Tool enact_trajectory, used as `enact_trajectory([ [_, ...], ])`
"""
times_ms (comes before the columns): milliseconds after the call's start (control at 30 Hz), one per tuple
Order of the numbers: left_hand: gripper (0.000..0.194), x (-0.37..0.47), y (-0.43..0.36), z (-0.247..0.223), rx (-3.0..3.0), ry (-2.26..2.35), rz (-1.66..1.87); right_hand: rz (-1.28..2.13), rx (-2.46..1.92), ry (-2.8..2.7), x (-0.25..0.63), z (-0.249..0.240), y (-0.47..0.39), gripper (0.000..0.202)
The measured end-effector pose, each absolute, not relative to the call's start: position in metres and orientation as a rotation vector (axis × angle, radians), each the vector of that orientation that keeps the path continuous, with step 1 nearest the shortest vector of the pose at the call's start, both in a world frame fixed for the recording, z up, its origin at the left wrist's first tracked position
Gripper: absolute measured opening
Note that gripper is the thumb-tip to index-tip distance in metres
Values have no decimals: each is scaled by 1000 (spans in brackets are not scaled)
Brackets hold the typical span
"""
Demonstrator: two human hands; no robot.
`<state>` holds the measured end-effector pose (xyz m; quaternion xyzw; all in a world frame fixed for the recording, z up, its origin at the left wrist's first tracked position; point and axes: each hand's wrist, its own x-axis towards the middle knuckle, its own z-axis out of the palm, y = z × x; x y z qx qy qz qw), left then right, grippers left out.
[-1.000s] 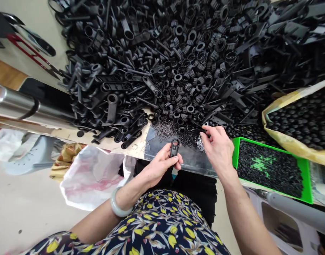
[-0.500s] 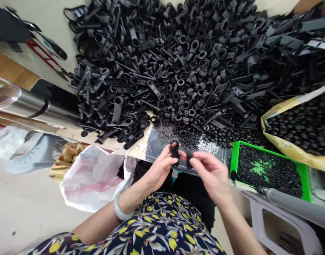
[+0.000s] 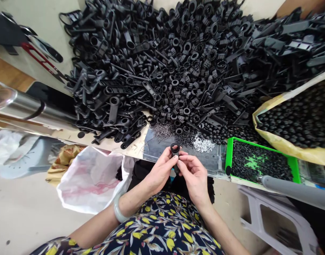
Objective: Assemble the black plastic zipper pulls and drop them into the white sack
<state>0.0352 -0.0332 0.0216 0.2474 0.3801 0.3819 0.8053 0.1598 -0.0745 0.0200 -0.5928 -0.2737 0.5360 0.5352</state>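
Observation:
My left hand (image 3: 161, 170) is closed around a black plastic handle with a ring-shaped end (image 3: 175, 149), its ring pointing up and away from me. My right hand (image 3: 194, 177) pinches the same handle lower down, thumb against its side and fingers curled behind. Both thumbs nearly meet over the piece. The flat black part seen earlier in the right hand cannot be told apart now; fingers cover that spot. Just beyond the hands lie small white pins (image 3: 203, 144) and little dark metal parts (image 3: 162, 131) on a clear-covered mat (image 3: 155, 147).
A large heap of black handles, rings and flat levers (image 3: 151, 71) fills the table's back. On the right are a green tray (image 3: 229, 156) of small black parts and a yellow sack (image 3: 268, 136) of black balls. A white bag (image 3: 79, 184) hangs at left near a steel flask (image 3: 16, 104).
My right hand has moved left, bringing the flat black part against the handle in my left hand. The left hand keeps its hold. The view has shifted slightly.

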Motion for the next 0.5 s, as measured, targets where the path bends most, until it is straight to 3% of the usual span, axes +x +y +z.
enact_trajectory([
  [367, 34, 40, -37, 18, 688, 918, 815, 1163, -1469, -698, 156, 9, -79, 22],
  [500, 35, 40, -36, 18, 632, 935, 820, 1056, -1565, -989, 162, 15, -83, 16],
])
